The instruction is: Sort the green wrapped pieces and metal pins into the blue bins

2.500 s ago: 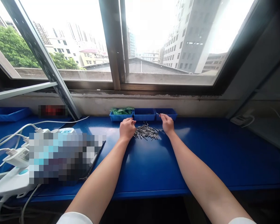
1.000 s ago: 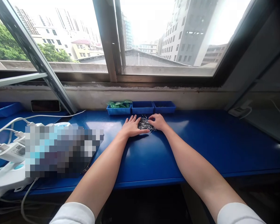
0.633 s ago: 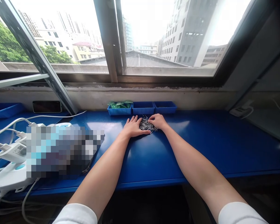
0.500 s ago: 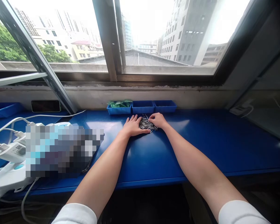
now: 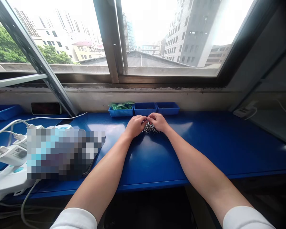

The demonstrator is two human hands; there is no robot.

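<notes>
A small heap of thin, shiny metal pieces [image 5: 149, 128], which look like screws or pins, lies on the blue tabletop [image 5: 154, 159]. My left hand [image 5: 133, 126] is bent over the heap's left side with its fingers drawn together. From the right, my right hand [image 5: 159, 122] reaches in with thumb and fingers pinched. The fingertips of both hands meet above the back of the heap. Whatever they pinch is too small and too covered to make out.
Behind my hands stand three blue bins: a left bin [image 5: 121, 112] with green packets, a middle bin [image 5: 145, 110] and a right bin [image 5: 168, 109]. At left are a white power strip [image 5: 7, 183] with cables, a blurred-out object [image 5: 64, 154] and a phone [image 5: 46, 108].
My left hand has lifted from lying spread beside the heap and closed its fingers toward my right hand. My right hand has shifted slightly left, so the fingertips now meet.
</notes>
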